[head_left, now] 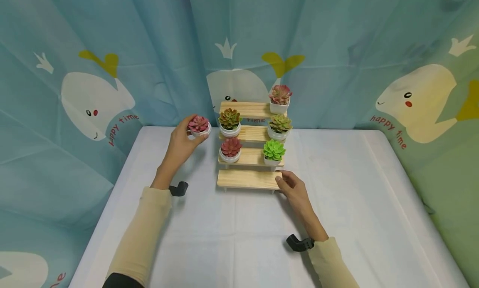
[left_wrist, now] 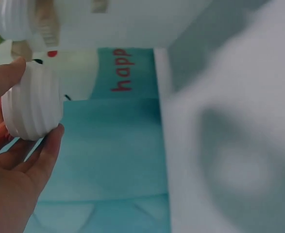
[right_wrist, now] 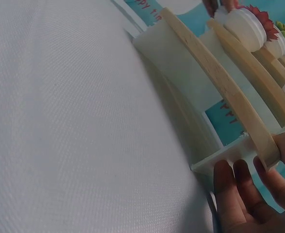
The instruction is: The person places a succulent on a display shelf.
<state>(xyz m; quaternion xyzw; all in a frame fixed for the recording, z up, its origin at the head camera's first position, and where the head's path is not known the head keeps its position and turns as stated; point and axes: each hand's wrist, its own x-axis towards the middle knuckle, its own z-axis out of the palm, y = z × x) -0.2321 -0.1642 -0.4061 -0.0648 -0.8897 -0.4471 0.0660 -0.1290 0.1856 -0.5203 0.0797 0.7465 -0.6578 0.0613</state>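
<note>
My left hand holds a pink potted succulent up, left of a four-step wooden plant stand. In the left wrist view, the thumb and fingers grip the ribbed white pot by its sides. With the right hand I grip the right end of the stand's lowest board. The right wrist view shows the thumb on this board and fingers beneath, near the translucent side support. A red succulent and a bright green one sit on the step above.
Higher on the stand are a brownish-green succulent, a yellow-green one and a pale pink one at the top right. A white cloth covers the table. Behind it hangs a blue whale-print curtain.
</note>
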